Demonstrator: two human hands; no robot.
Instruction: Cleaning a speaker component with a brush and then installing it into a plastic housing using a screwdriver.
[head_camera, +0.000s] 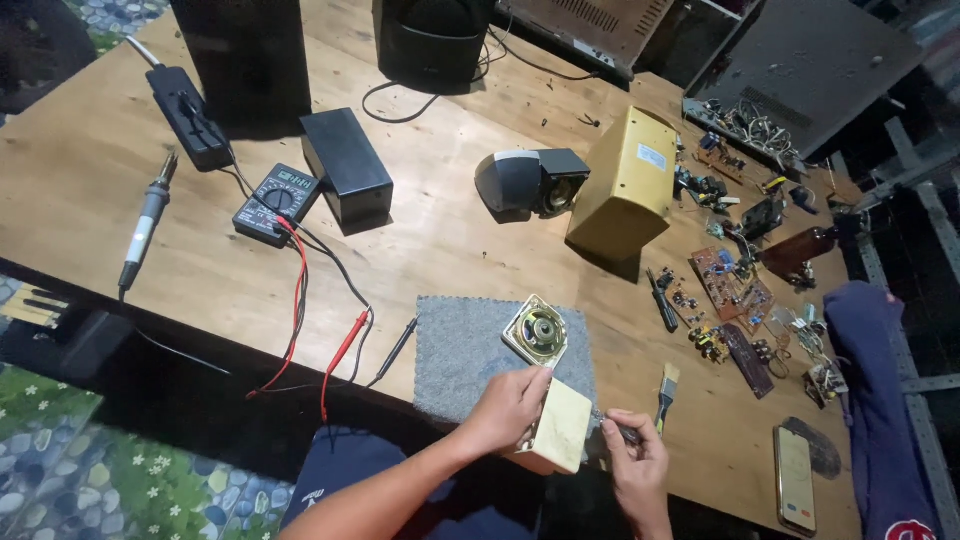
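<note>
The left hand (507, 408) grips a small cream plastic speaker box (561, 427) at the near edge of a wooden table (450, 240), just below a round bare speaker driver (536, 331) lying on a grey felt mat (455, 355). The right hand (637, 473) pinches a dark-handled tool (622, 431) against the box's side, near a small flat paintbrush (666, 393).

**Count of things on the wooden table**

Two hands: left hand (510, 408), right hand (636, 468). One loose round speaker (536, 331) at six o'clock. Two cream speaker boxes (626, 186) (562, 424). One grey mat (460, 350). One multimeter (277, 203), one soldering iron (146, 224), one brush (667, 392), one phone (796, 478). Circuit boards at three o'clock: too cluttered to count.
</note>
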